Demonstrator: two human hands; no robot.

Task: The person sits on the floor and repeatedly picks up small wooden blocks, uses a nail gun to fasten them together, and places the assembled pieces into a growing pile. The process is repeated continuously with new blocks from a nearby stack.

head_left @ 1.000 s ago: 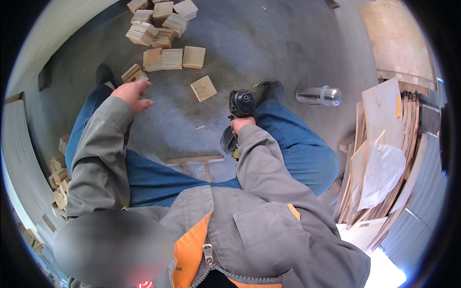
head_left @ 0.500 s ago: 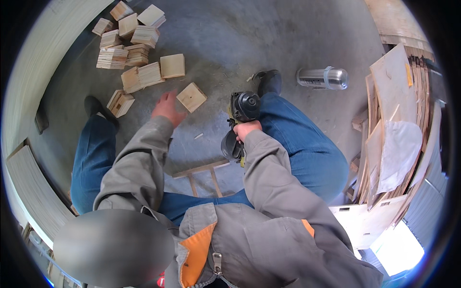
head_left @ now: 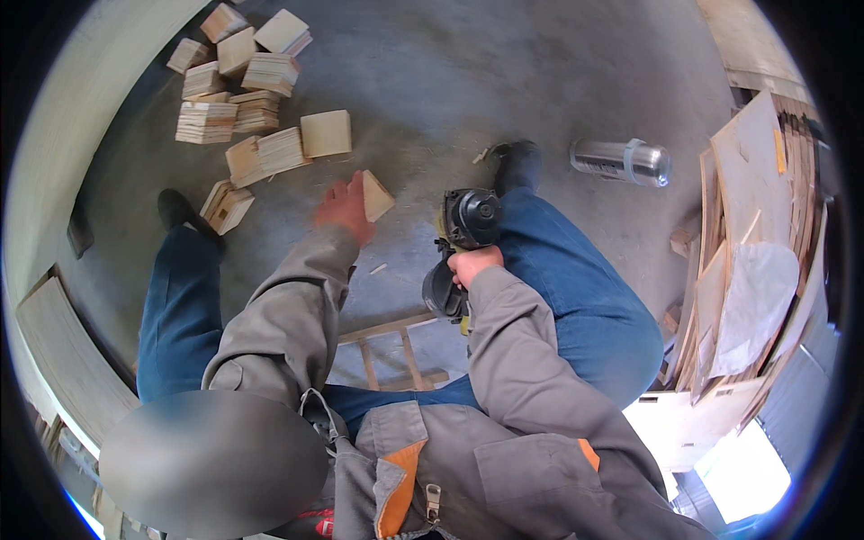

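In my right hand (head_left: pixel 474 263) is a nail gun (head_left: pixel 470 220), black and yellow-green, with a round cap at its head and a drum-shaped magazine. My fingers are wrapped around its handle, beside my right leg. My left hand (head_left: pixel 344 212) reaches forward to a square wooden block (head_left: pixel 377 196) on the floor. It covers the block's left part, its fingers at the far side and thumb at the near side. Between my legs lies a frame of thin wooden strips (head_left: pixel 409 353), partly hidden by my clothing.
Stacks of plywood squares (head_left: pixel 254 112) stand at the far left, with another pale block (head_left: pixel 326 133) nearer. A steel flask (head_left: pixel 621 162) lies beyond my right foot. Plywood sheets (head_left: pixel 747 171) lean at the right. A pale board (head_left: pixel 72 360) is at the left.
My left hand has moved right onto the wooden block and now covers part of it. The nail gun stays in my right hand. The whole view has shifted slightly.
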